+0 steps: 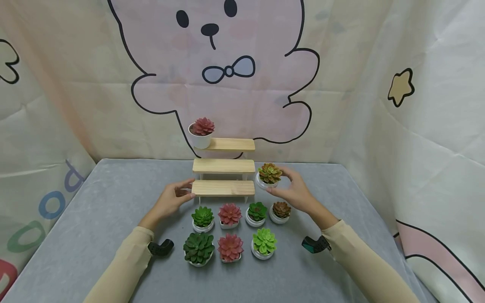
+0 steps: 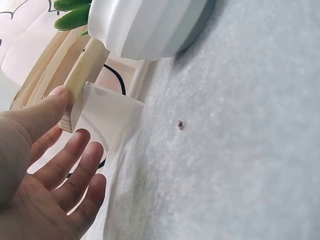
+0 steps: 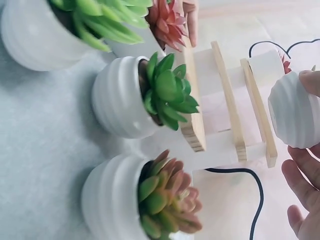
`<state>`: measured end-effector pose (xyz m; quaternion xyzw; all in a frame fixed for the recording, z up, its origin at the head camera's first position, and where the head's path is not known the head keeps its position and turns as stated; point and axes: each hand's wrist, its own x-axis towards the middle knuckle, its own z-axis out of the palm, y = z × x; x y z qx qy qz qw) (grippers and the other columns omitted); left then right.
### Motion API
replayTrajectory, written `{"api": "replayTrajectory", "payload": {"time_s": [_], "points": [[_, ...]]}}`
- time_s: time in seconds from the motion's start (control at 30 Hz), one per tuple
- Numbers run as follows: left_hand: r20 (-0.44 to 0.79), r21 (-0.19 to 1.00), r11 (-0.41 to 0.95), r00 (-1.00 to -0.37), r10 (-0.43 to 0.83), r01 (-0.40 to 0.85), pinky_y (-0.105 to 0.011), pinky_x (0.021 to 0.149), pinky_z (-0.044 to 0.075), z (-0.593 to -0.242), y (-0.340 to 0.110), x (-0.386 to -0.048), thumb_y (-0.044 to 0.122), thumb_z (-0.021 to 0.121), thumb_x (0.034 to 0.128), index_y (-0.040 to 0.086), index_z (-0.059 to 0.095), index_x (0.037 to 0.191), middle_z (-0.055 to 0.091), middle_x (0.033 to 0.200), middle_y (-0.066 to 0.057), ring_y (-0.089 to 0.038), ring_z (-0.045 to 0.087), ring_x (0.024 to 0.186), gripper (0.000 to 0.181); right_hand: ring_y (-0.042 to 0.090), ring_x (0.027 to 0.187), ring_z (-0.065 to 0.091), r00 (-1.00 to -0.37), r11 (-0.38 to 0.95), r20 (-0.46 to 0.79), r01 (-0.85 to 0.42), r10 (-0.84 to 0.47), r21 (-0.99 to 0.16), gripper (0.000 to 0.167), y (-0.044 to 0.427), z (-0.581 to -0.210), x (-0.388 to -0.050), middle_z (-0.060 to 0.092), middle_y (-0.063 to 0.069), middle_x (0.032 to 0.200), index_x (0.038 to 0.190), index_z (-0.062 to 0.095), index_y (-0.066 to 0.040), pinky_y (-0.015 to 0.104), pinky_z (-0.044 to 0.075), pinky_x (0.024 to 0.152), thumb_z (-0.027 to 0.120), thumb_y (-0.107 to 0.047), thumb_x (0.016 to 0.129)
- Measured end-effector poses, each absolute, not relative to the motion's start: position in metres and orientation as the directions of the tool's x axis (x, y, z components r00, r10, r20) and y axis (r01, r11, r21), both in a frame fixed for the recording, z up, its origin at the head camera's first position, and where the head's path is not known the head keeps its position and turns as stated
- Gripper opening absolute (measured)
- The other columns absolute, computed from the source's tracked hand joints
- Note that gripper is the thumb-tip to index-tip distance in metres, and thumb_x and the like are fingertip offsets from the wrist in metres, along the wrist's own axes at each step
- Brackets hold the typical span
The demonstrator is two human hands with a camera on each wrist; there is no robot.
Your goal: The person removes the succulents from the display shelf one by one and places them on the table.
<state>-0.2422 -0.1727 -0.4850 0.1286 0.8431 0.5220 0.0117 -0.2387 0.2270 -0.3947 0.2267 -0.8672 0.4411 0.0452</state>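
Observation:
My right hand (image 1: 294, 191) grips a white pot holding a yellow-green and orange succulent (image 1: 270, 173), off the table, just right of the tiered wooden stand (image 1: 223, 188). In the right wrist view that ribbed pot (image 3: 295, 112) is between thumb and fingers. With thumb and index finger my left hand (image 1: 172, 198) pinches the left end of the stand's lowest board; the other fingers (image 2: 82, 175) are spread loosely. On the left of the top board stands a white pot with a red succulent (image 1: 202, 128). The lower two boards carry nothing.
In front of the stand, two rows of potted succulents rest on the grey cloth (image 1: 299, 273). Nearest the right hand is a brown one (image 1: 281, 210), beside a green one (image 1: 257, 212). A printed curtain (image 1: 348, 105) hangs behind the table.

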Motion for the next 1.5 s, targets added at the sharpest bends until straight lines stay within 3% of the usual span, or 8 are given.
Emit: {"api": "replayTrajectory", "payload": {"time_s": [0.57,0.63,0.87,1.07,1.13,1.23,1.33,1.5], "points": [[0.142,0.872,0.430,-0.962,0.231,0.232,-0.051,0.094,0.057,-0.484,-0.173,-0.243,0.015,0.070,0.0962,0.000,0.050,0.147,0.064,0.132,-0.027,-0.041,0.068,0.112,0.056,0.039,0.141,0.044,-0.887,0.465,0.286,-0.438,-0.363,-0.770,0.059,0.263,-0.415,-0.216,0.058,0.016,0.144,0.140,0.058,-0.009,0.074,0.021,0.116,0.080,-0.011,0.085],[0.145,0.869,0.435,-0.962,0.231,0.235,-0.051,0.094,0.057,-0.484,-0.173,-0.242,0.014,0.070,0.0964,-0.001,0.050,0.147,0.064,0.132,-0.028,-0.041,0.068,0.111,0.056,0.033,0.141,0.045,-0.883,0.465,0.289,-0.445,-0.370,-0.765,0.059,0.268,-0.416,-0.213,0.059,0.016,0.143,0.139,0.059,-0.010,0.075,0.022,0.116,0.080,-0.011,0.085],[0.133,0.870,0.440,-0.966,0.224,0.222,-0.051,0.095,0.057,-0.485,-0.172,-0.243,0.015,0.070,0.0967,0.000,0.050,0.148,0.063,0.132,-0.028,-0.041,0.067,0.112,0.056,-0.007,0.133,0.043,-0.878,0.466,0.288,-0.452,-0.382,-0.761,0.059,0.280,-0.416,-0.204,0.059,0.017,0.143,0.139,0.059,-0.009,0.075,0.023,0.114,0.081,-0.010,0.084],[0.135,0.871,0.437,-0.964,0.227,0.225,-0.052,0.096,0.056,-0.485,-0.173,-0.241,0.014,0.069,0.0972,-0.001,0.049,0.148,0.063,0.132,-0.028,-0.041,0.067,0.113,0.056,-0.012,0.130,0.044,-0.873,0.469,0.265,-0.450,-0.409,-0.760,0.060,0.292,-0.417,-0.193,0.061,0.013,0.141,0.140,0.059,-0.009,0.074,0.029,0.112,0.081,-0.009,0.084],[0.144,0.870,0.434,-0.962,0.233,0.235,-0.053,0.096,0.056,-0.485,-0.173,-0.241,0.013,0.068,0.0976,-0.003,0.048,0.147,0.063,0.132,-0.030,-0.042,0.066,0.113,0.056,-0.011,0.129,0.046,-0.874,0.482,0.252,-0.447,-0.416,-0.754,0.059,0.297,-0.418,-0.188,0.062,0.007,0.139,0.139,0.059,-0.012,0.068,0.034,0.112,0.081,-0.010,0.085],[0.142,0.873,0.430,-0.963,0.230,0.231,-0.055,0.096,0.055,-0.479,-0.170,-0.236,0.010,0.067,0.0981,-0.006,0.047,0.147,0.062,0.132,-0.032,-0.044,0.065,0.113,0.055,-0.007,0.125,0.052,-0.868,0.487,0.248,-0.455,-0.431,-0.746,0.057,0.302,-0.421,-0.183,0.065,-0.003,0.134,0.138,0.060,-0.014,0.045,0.043,0.111,0.081,-0.009,0.085],[0.137,0.874,0.431,-0.964,0.228,0.226,-0.053,0.096,0.056,-0.478,-0.169,-0.236,0.013,0.067,0.0983,-0.005,0.046,0.148,0.062,0.133,-0.031,-0.043,0.066,0.113,0.056,-0.003,0.119,0.058,-0.863,0.484,0.251,-0.462,-0.439,-0.743,0.057,0.307,-0.425,-0.180,0.066,-0.008,0.129,0.137,0.060,-0.014,0.024,0.046,0.102,0.081,-0.007,0.085],[0.150,0.865,0.441,-0.962,0.226,0.239,-0.047,0.093,0.058,-0.484,-0.171,-0.241,0.019,0.069,0.0975,-0.001,0.049,0.147,0.064,0.131,-0.027,-0.038,0.068,0.110,0.057,-0.003,0.115,0.060,-0.868,0.504,0.217,-0.444,-0.446,-0.741,0.057,0.316,-0.434,-0.172,0.068,0.002,0.129,0.136,0.060,-0.008,0.020,0.050,0.097,0.082,-0.010,0.083]]}}
